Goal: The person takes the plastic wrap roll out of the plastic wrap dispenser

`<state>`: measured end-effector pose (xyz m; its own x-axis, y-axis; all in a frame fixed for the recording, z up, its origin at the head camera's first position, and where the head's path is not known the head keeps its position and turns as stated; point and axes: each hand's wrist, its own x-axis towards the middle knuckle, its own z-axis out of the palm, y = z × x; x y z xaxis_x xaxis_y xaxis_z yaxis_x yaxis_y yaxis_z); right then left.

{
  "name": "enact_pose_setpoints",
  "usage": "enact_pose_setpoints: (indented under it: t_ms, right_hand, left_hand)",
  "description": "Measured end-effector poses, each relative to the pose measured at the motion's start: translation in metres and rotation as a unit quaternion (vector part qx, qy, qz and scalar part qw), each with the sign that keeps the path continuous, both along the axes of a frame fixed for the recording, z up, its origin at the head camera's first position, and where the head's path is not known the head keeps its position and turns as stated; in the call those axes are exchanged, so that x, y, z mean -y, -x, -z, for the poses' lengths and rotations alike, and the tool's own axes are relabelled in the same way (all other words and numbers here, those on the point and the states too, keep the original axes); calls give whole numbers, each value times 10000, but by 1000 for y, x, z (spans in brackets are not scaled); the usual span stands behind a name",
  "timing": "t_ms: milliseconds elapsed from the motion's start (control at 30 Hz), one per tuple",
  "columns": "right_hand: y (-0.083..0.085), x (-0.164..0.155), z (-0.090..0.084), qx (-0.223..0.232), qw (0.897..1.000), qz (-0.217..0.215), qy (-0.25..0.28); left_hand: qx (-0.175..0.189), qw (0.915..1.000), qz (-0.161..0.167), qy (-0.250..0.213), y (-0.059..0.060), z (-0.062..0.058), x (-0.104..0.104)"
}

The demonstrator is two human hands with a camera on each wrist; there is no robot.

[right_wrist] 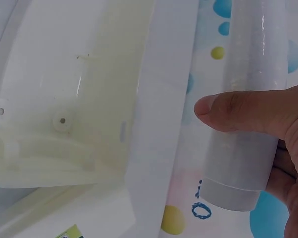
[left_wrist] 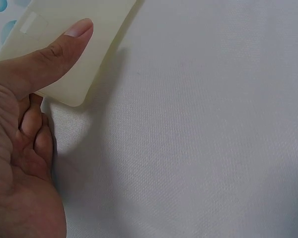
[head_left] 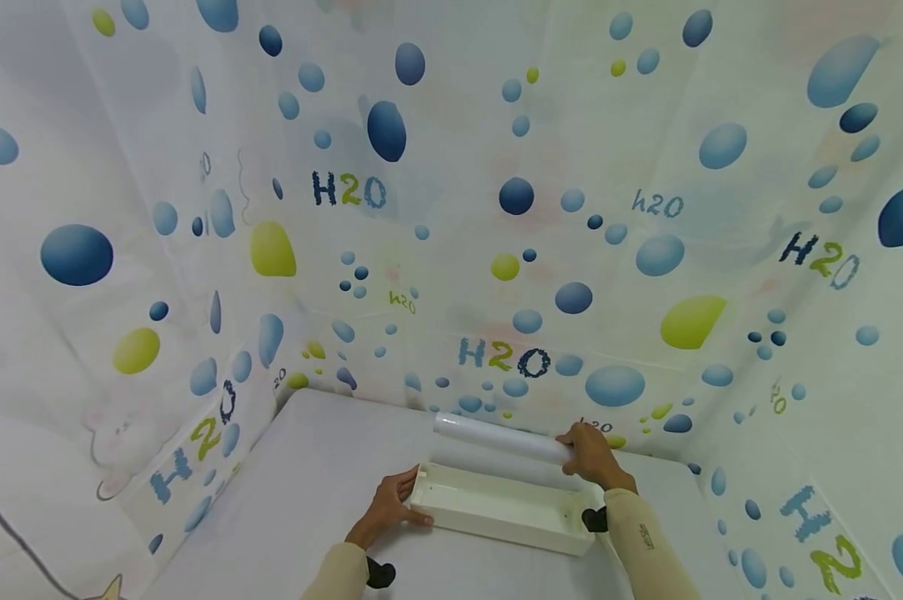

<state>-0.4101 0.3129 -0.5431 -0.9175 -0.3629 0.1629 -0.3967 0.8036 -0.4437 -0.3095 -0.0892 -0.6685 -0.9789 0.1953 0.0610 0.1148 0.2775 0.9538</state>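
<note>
My left hand (head_left: 389, 504) grips the left end of a long, cream plastic box (head_left: 507, 508). In the left wrist view its thumb lies along the box's outer wall (left_wrist: 102, 29), with the other fingers curled at the end. My right hand (head_left: 595, 457) holds the right end of a glossy whitish roll of plastic film (head_left: 496, 437) behind the box. The right wrist view shows the thumb across the film, near a short stub of core (right_wrist: 228, 197). The box is open at the top, with small holes inside.
A second long cream piece (right_wrist: 64, 213) with a green label lies at the box's right end, partly under my right sleeve (head_left: 646, 542). White cloth covers the table (head_left: 331, 442). Curtains (head_left: 451, 250) printed with bubbles hang at the back and both sides.
</note>
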Motion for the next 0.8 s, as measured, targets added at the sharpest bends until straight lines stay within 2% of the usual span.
enact_pose_setpoints:
  t_ms: [67,267,467,567,800]
  right_hand:
    - [1,0,1,40,10000,60,-60]
    - [1,1,1,60,9997,150,-183]
    - [2,2,3,-17,9997,88,-206]
    - [4,3,4,3,9996,113,-253]
    - [3,4,6,113,9995,201,-222]
  left_hand:
    - [4,10000,-29,25,0,0,0]
    - [375,9991,-72,-158,4,5,0]
    - [331,9990,4,-310,12,17,3]
    - [346,9991,-18,-224,12,14,3]
    - [366,9992,-70,-168,2,-2,-2]
